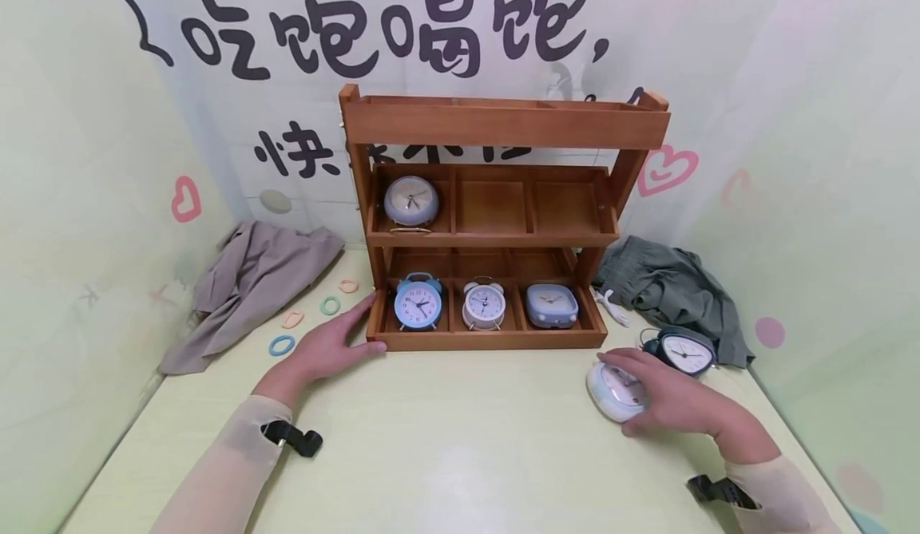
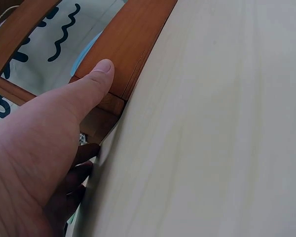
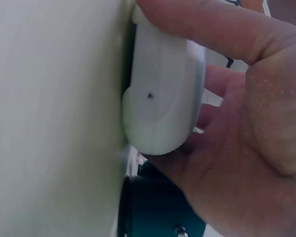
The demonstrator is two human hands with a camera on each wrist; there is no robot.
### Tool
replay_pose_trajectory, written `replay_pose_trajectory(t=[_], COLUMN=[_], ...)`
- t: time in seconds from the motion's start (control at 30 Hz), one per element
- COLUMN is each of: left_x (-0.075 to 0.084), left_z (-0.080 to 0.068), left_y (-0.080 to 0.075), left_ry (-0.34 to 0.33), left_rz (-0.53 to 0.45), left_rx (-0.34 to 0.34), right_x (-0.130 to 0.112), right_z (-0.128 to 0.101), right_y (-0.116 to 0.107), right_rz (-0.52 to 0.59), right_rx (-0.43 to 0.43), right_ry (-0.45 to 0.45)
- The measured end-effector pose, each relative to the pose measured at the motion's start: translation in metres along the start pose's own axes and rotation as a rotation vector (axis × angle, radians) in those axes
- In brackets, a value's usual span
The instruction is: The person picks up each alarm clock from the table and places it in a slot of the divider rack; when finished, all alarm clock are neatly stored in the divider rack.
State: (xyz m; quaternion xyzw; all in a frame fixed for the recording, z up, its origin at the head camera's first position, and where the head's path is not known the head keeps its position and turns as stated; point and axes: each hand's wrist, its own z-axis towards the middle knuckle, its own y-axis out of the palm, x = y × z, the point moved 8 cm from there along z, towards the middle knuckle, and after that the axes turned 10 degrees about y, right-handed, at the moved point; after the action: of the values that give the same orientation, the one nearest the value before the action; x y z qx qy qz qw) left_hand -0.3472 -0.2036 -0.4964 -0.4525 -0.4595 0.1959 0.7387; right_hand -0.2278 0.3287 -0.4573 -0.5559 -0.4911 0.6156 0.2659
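Grey cloth [image 1: 247, 290] heaped at the far left of the table [image 1: 460, 438], four coloured rings [image 1: 282, 346] scattered beside it. Left hand [image 1: 327, 348] lies flat against the lower left corner of the wooden rack [image 1: 503, 123], fingers straight along its side and thumb on the front edge; grip open, clasping nothing. Rack is part filled: one round clock [image 1: 411, 201] in the left cell of the middle shelf, its other two cells bare; the bottom shelf holds blue clock [image 1: 418, 302], white bell clock [image 1: 484, 305] and a square blue clock [image 1: 551, 306]. Top tier's contents are hidden from this angle. Right hand [image 1: 664, 398] is curled over the white clock [image 1: 612, 392] on the table, thumb and fingers clamped round its body. Just behind it stands a dark clock [image 1: 686, 352], touching or nearly so. Dark green cloth [image 1: 668, 290] behind that. Judging by this, two clocks remain outside the rack.
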Motion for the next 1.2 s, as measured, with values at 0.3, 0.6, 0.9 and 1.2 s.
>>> replay_pose_trajectory(t=[0.3,0.6,0.9,1.2], left_x=[-0.002,-0.003,-0.005,-0.005], left_z=[0.001,0.0,0.0,0.001], left_y=[0.002,0.001,0.003,0.004], left_ry=[0.007,-0.01,-0.006,0.003], left_rz=[-0.001,-0.007,-0.002,0.007], left_rx=[-0.003,-0.006,-0.006,0.003], right_x=[-0.033,-0.091,-0.142,-0.181], right_z=[0.004,0.029,0.067,0.116], right_y=[-0.007,-0.056,-0.104,-0.14], right_rz=[-0.047,-0.026,-0.047,-0.055], right_rx=[0.15,0.295,0.447,0.539], right_ry=[-0.147,-0.307,-0.406,-0.418])
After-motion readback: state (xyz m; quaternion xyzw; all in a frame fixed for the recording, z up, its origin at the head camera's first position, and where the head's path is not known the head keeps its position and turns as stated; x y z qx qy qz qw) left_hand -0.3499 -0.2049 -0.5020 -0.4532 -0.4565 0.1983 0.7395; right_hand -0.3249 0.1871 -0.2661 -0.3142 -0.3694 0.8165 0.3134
